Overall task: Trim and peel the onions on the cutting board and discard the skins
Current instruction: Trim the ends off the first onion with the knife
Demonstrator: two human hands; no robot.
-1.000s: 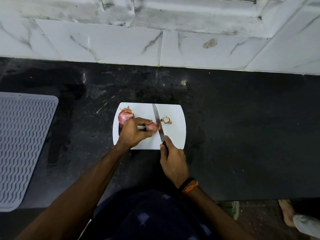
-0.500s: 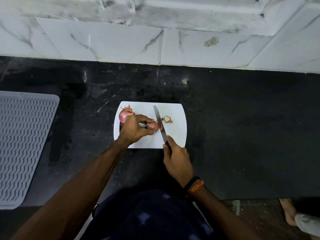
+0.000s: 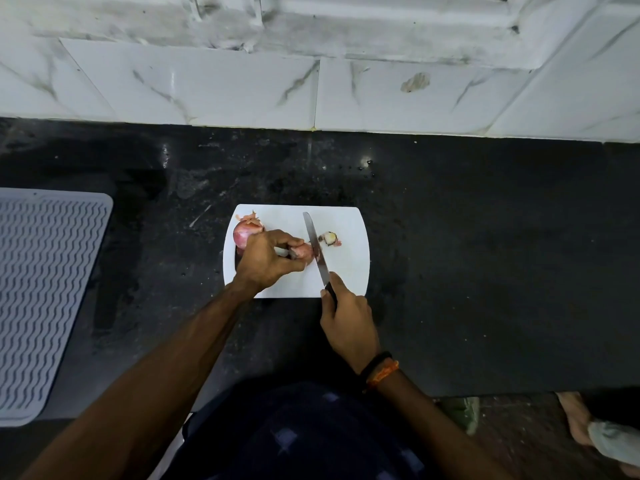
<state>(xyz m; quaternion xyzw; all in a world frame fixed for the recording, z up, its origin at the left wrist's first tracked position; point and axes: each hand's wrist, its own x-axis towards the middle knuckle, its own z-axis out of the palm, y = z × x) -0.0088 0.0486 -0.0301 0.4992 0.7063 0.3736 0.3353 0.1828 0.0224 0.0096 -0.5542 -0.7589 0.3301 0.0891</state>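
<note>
The left hand (image 3: pixel 266 259) pinches a small onion (image 3: pixel 304 251) on the board (image 3: pixel 346 271); the right hand (image 3: pixel 348 323) grips the knife (image 3: pixel 316 247), blade against the onion's end, close to the fingertips. A slip could nick them, I'd say. A second onion (image 3: pixel 242 233) sits behind the left hand, a cut end (image 3: pixel 329 238) beyond the blade. A mat (image 3: pixel 45 289) lies far left.

This is a home kitchen. A dark polished stone bench (image 3: pixel 467 258) runs along a wall of white marble-veined tiles (image 3: pixel 194 84), with a small white cutting board (image 3: pixel 346 271) carrying onions (image 3: pixel 242 233) and a knife (image 3: pixel 317 251) at its middle. A ribbed grey draining mat (image 3: pixel 45 292) lies at the left, and a bare foot (image 3: pixel 575 417) stands on the floor at the near right.
</note>
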